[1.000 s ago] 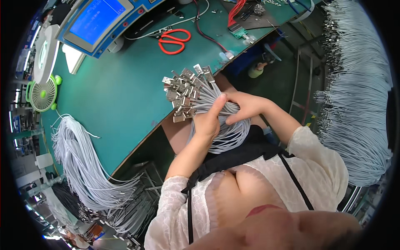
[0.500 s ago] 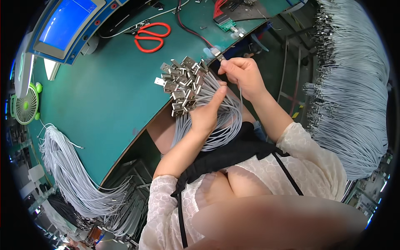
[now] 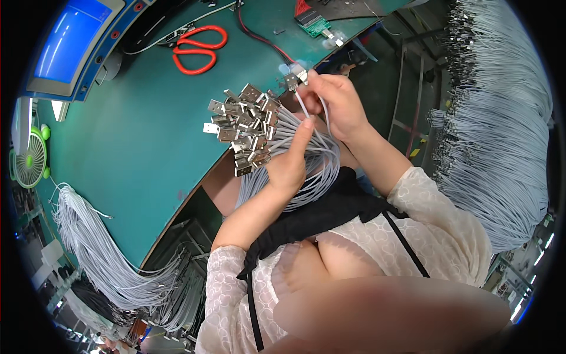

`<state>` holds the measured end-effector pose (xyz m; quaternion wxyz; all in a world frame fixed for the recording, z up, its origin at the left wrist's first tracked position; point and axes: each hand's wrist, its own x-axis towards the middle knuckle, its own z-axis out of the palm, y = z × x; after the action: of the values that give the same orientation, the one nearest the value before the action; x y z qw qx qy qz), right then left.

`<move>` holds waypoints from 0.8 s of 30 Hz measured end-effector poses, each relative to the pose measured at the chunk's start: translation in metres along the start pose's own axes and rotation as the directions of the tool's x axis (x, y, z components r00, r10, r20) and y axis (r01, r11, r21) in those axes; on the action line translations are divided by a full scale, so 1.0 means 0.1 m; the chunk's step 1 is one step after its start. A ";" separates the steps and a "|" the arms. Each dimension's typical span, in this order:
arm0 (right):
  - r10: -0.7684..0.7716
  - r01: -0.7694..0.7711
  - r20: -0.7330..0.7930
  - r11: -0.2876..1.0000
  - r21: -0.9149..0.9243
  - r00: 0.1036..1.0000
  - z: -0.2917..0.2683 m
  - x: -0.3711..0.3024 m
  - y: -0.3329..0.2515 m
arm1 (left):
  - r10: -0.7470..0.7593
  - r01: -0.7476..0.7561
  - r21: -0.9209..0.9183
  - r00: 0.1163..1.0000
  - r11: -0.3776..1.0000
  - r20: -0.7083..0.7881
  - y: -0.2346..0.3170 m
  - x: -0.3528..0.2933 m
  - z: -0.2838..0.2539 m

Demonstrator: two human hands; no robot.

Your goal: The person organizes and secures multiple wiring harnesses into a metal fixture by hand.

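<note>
My left hand (image 3: 289, 165) is wrapped round a thick bundle of grey USB cables (image 3: 318, 171) above my lap. Their metal plugs (image 3: 244, 121) fan out past the thumb toward the table. My right hand (image 3: 341, 106) pinches one cable's USB plug (image 3: 302, 75) at the table edge, against the small test connector on the red-and-black lead (image 3: 277, 48). Just left of it, a second USB plug (image 3: 290, 81) stands up out of the bundle, its cable running down to my left thumb. Whether either plug is seated in the connector cannot be made out.
Red-handled scissors (image 3: 199, 52) and a green circuit board (image 3: 315, 26) lie on the green table (image 3: 135, 141). A blue-framed tester screen (image 3: 68, 41) and a green fan (image 3: 30, 159) stand left. Grey cable bundles hang over the left edge (image 3: 100, 242) and fill the right side (image 3: 495, 130).
The view has shifted, so the table things sit further left. A second plug now rises from the bundle beside the one in my right fingers. My left hand keeps its hold on the bundle.
</note>
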<state>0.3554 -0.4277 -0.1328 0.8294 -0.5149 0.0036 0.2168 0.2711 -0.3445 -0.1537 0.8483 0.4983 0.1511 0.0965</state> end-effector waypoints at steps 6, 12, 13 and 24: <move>0.145 -0.140 0.034 0.985 -0.104 0.989 0.04 -0.09 -0.05 | 0.062 -0.061 -0.022 0.996 0.998 0.057 -0.05 0.04 -0.02; 0.120 -0.117 0.064 0.992 -0.047 0.991 -0.14 -0.07 -0.03 | -0.070 0.070 0.000 0.992 0.998 0.106 0.01 -0.03 -0.02; 0.118 -0.117 0.050 0.993 -0.027 0.992 -0.16 -0.05 -0.03 | -0.062 0.062 0.003 0.994 0.998 0.087 0.01 -0.03 -0.02; 0.075 -0.073 0.012 0.990 -0.117 0.997 -0.03 0.00 -0.07 | -0.066 0.062 -0.073 0.997 0.995 -0.045 0.05 0.02 0.07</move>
<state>0.3581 -0.4326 -0.1282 0.7892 -0.5602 0.0033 0.2517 0.2750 -0.3471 -0.1470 0.8645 0.4599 0.1837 0.0866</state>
